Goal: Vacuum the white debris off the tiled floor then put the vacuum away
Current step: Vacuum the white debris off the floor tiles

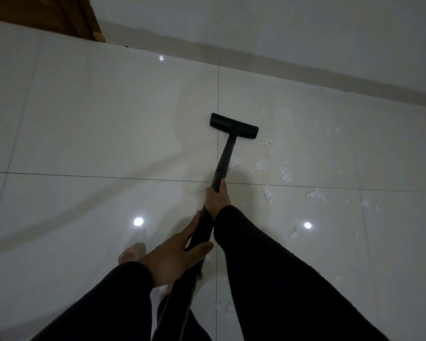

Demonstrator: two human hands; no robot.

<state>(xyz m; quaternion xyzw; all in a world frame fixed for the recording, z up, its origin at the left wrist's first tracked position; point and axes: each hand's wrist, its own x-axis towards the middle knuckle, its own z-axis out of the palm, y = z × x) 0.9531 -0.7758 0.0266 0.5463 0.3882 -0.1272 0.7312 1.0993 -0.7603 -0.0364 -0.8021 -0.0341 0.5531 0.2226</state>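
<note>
A black vacuum wand runs from my hands out to a flat black floor head resting on the glossy cream tiled floor. My right hand grips the wand further down, arm stretched forward. My left hand wraps around the wand's upper part, close to my body. White debris lies scattered in small shreds to the right of the head and wand, with more bits near my legs.
A pale wall with a skirting strip runs diagonally behind the floor head. A brown wooden door frame stands at the top left. My bare foot is on the tile left of the wand. Ceiling lights reflect in the tiles.
</note>
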